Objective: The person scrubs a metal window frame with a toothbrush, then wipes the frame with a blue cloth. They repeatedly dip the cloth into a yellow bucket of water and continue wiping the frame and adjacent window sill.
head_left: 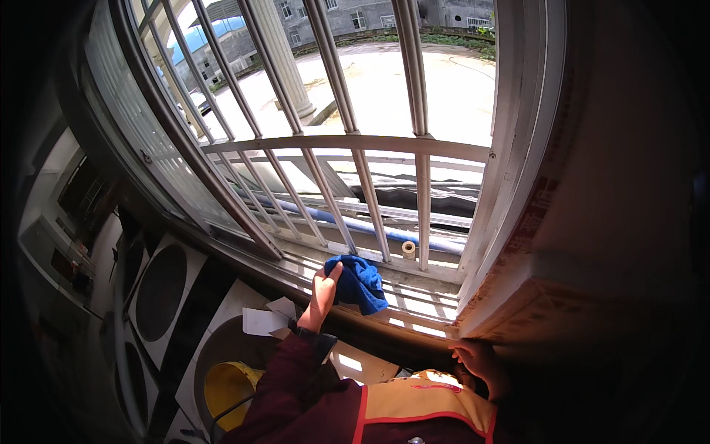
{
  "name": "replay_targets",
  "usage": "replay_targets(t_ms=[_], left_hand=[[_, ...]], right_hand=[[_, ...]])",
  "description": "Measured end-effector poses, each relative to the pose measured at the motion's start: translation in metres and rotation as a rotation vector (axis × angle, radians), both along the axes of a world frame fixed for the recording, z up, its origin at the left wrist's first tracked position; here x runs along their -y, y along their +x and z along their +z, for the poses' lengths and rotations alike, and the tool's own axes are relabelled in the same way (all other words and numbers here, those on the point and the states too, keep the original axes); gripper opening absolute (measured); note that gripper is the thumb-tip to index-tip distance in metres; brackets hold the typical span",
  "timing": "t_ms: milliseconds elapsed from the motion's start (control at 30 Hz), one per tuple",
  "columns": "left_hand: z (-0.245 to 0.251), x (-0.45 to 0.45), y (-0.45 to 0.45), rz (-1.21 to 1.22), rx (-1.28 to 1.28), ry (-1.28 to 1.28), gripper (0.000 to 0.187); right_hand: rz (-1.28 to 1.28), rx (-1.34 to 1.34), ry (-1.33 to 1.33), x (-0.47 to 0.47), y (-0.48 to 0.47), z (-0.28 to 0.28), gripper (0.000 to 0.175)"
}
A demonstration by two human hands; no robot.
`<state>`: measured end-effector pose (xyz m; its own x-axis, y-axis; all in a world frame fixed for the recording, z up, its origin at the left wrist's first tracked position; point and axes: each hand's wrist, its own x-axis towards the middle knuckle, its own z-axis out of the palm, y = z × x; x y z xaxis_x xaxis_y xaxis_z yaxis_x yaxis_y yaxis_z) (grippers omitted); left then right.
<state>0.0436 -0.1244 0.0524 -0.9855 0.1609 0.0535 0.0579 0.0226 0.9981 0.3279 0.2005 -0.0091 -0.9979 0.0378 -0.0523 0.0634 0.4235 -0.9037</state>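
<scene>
My left hand (325, 291) grips a blue cloth (359, 283) by its left end, against the foot of the metal window bars (363, 191). The cloth hangs over the sunlit track of the window sill (424, 308). My right hand (470, 355) is by the sill's edge at the right corner, in shadow, with its fingers curled; whether it holds anything cannot be told. A small cardboard roll or tube (409, 250) stands beyond the sill track, behind the bars.
A yellow bucket (230, 391) stands on the patterned floor at lower left, near an opened white carton (266, 322). The sliding window panel (183, 177) is at the left. A wall (599, 233) bounds the right side. Blue piping (360, 223) runs outside the bars.
</scene>
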Motion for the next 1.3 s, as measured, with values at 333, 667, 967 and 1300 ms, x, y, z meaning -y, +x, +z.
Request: replay_targets(t_ms=[333,667,967,1300], left_hand=[[-0.013,-0.044,-0.059,-0.016,-0.401,-0.953,0.037],[-0.060,-0.086,-0.053,-0.013,-0.706,-1.271,0.017],[-0.031,-0.115,0.012,-0.233,-0.982,-0.787,0.026],[-0.081,-0.155,-0.022,-0.279,-1.020,-1.264,0.017]], right_hand=[[-0.007,-0.014,0.050,0.003,-0.002,0.005,0.018],[-0.006,0.002,0.002,0.003,-0.002,0.009,0.021],[-0.003,-0.005,0.010,0.002,-0.001,0.001,0.019],[-0.007,-0.019,0.001,0.002,0.001,0.002,0.017]])
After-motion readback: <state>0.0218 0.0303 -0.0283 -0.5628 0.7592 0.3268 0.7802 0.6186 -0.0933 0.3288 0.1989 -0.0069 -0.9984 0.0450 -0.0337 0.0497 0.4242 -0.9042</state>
